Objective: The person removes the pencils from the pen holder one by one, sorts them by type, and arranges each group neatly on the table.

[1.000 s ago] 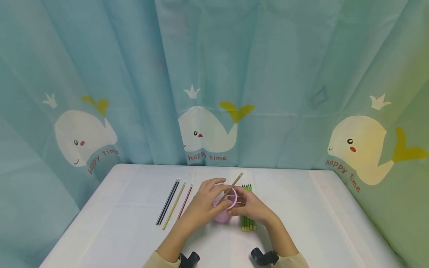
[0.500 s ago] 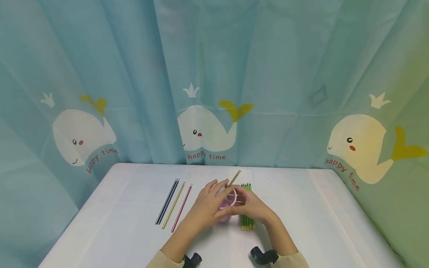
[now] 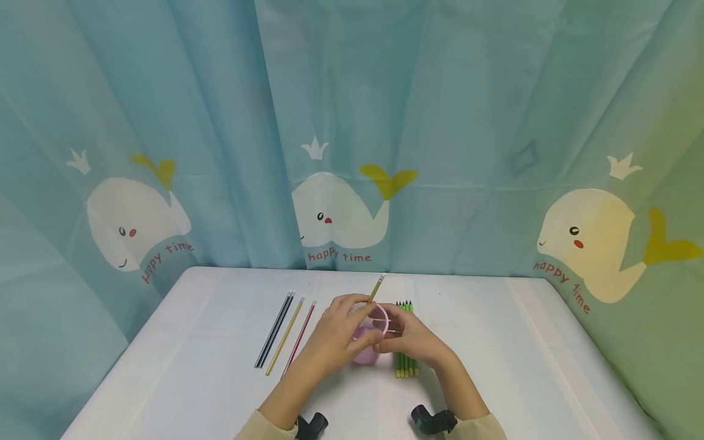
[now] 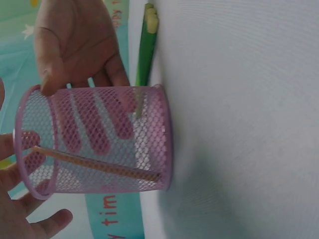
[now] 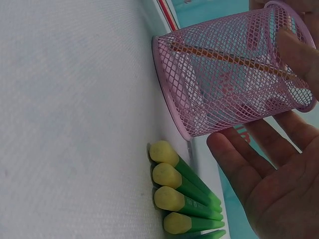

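A pink mesh pencil cup stands upright between both hands, its base close to the white tabletop. My right hand grips its right side, thumb at the rim and fingers spread along the outside of the mesh. Inside leans one pencil; its eraser end rises above the cup in the head view. My left hand is at the rim from the left, fingers extended and thumb apart. Its fingers overlap the pencil's upper part in the left wrist view.
Several green pencils lie side by side just right of the cup. On the left lie two dark pencils, a yellow pencil and a red pencil. A whale-print curtain hangs behind the table.
The pencil's eraser end has swung left and up, standing steeper. My left hand closed in over the cup, then drew its thumb back slightly. The right hand stays about where it was.
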